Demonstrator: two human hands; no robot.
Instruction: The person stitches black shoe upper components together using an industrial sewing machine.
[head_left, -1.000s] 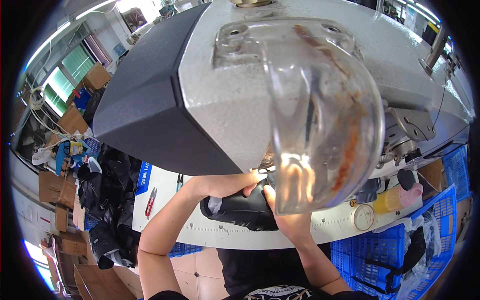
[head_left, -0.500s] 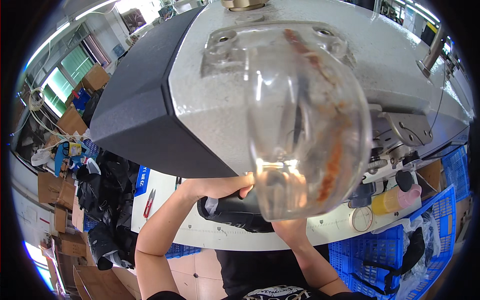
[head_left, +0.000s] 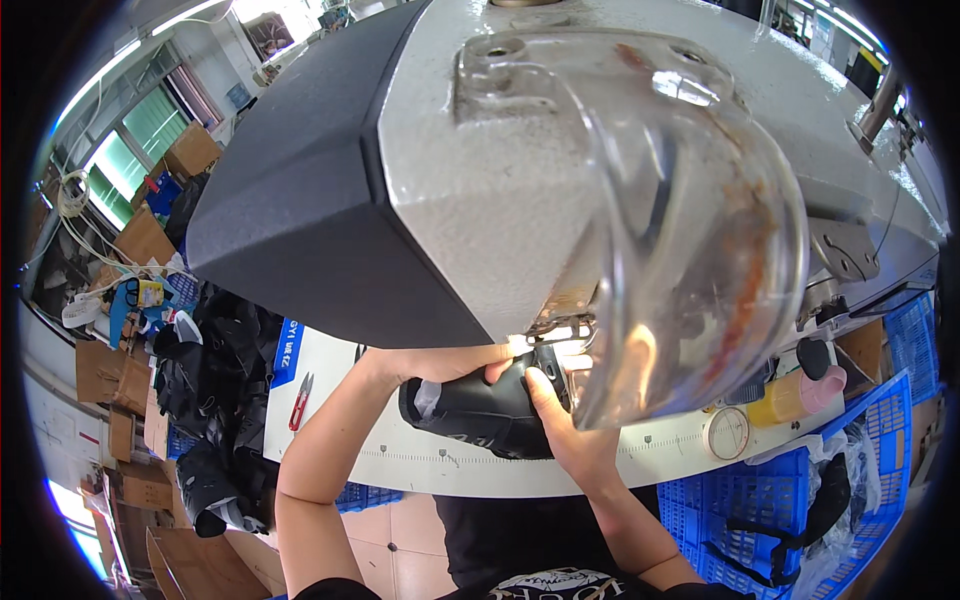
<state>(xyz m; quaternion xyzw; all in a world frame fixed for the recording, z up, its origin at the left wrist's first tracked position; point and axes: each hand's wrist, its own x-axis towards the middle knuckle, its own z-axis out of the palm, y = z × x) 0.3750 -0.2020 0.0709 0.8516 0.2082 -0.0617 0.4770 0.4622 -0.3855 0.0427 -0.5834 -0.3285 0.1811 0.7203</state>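
A black, rounded, soft-looking piece (head_left: 475,408) with a pale marking lies on the white table under the sewing machine's head (head_left: 490,230). Whitish material (head_left: 427,400) shows in its left end; I cannot tell its exact kind. My left hand (head_left: 450,364) grips its upper edge, fingers close to the lit needle area (head_left: 560,335). From the right, my right hand (head_left: 575,435) holds the same piece, thumb on top and the other fingers partly hidden. A clear, rust-streaked plastic guard (head_left: 700,250) hangs in front of the needle area, just above my right hand.
Red-handled thread snips (head_left: 299,405) lie on the table (head_left: 350,440) at left. Black goods (head_left: 205,390) are heaped beyond its left edge. At right stand a yellow-and-pink bottle (head_left: 795,398) and a round clear ring (head_left: 727,433). Blue crates (head_left: 735,500) sit below.
The view has shifted, so the machine head and guard appear farther right. My right thumb and the needle area now show beside the guard. Both hands stay on the black piece.
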